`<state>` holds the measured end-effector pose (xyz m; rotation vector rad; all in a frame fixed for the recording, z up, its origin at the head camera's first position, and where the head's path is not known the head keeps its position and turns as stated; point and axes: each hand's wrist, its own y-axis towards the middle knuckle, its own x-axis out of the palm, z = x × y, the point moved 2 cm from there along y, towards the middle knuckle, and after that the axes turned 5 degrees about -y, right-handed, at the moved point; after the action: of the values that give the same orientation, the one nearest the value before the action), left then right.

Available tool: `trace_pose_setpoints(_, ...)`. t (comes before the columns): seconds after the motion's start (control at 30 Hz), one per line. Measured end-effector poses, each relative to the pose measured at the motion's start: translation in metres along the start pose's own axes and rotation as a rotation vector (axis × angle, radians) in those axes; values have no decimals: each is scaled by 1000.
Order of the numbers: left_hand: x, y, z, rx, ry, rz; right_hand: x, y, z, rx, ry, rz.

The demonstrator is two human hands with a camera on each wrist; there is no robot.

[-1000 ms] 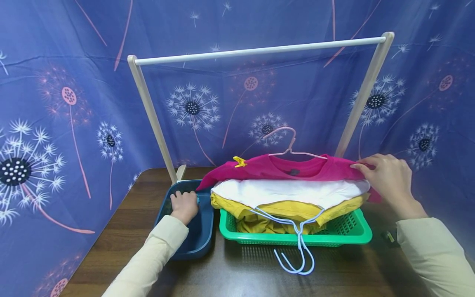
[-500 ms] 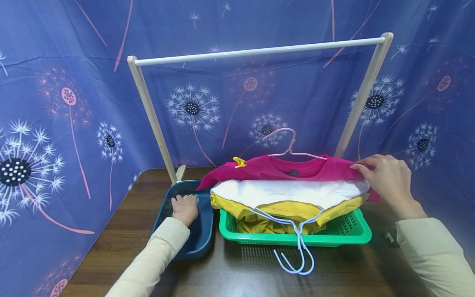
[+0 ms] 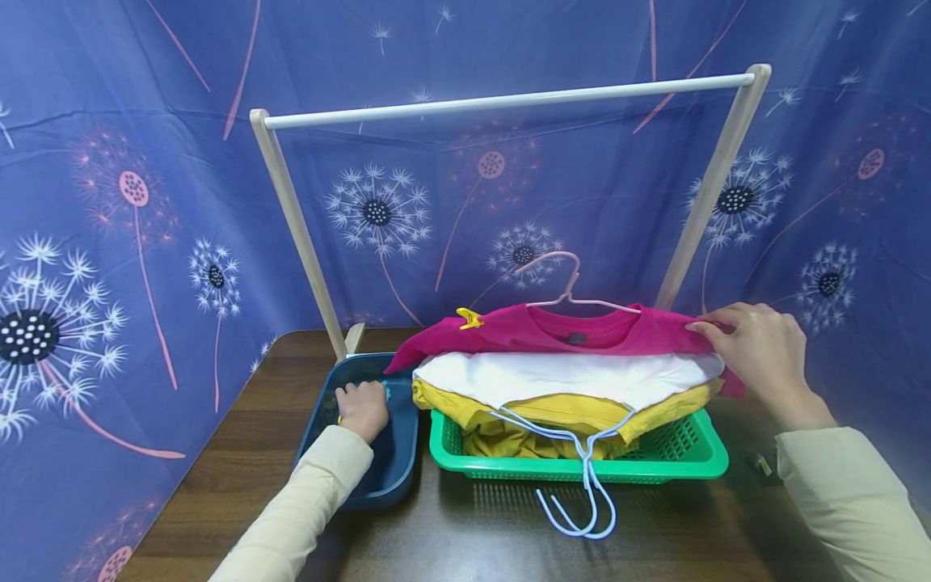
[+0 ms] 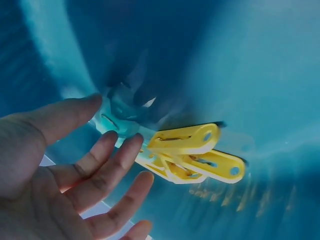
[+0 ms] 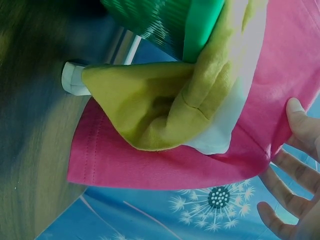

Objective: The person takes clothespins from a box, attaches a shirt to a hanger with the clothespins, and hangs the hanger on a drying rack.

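Note:
In the head view my left hand point(image 3: 362, 411) is down inside a dark blue bin point(image 3: 407, 477). The left wrist view shows its fingers loosely bent, with thumb and fingertips right at a teal clothespin point(image 4: 114, 121). Beside that lie yellow clothespins point(image 4: 186, 139). My right hand point(image 3: 764, 349) pinches the shoulder of a magenta shirt point(image 3: 494, 330), thumb on the front and fingers behind. This shirt is on a pink hanger point(image 3: 570, 279), and a yellow clothespin point(image 3: 469, 318) clips its other shoulder.
A green basket point(image 3: 509, 466) bears a white shirt point(image 3: 582, 370) and yellow clothes point(image 3: 451, 398) under the magenta one. Blue hangers point(image 3: 587, 461) stick out over its front rim. Behind stands a rack with a white rail point(image 3: 509, 100). A small object point(image 3: 762, 463) lies on the brown table point(image 3: 240, 461).
Inside the bin my left hand has shifted slightly, and bits of yellow now show beside its fingers. The right hand keeps its pinch on the magenta shirt, which has not moved.

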<state>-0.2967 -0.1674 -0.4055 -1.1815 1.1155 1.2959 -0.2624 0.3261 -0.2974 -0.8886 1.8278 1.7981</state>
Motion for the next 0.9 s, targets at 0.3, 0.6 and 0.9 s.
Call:
trace_pose_setpoints(0.3, -1, 0, -2, -17, -60, -58, 0, 0, 0, -2, -1, 7)
trace_pose_setpoints(0.6, -2, -2, -5, -22, -74, -84, 0, 0, 0, 6, 3, -3)
trace_pose_setpoints(0.9, -10, -6, -8, -32, -98, -71, 0, -1, 0, 12, 6, -5)
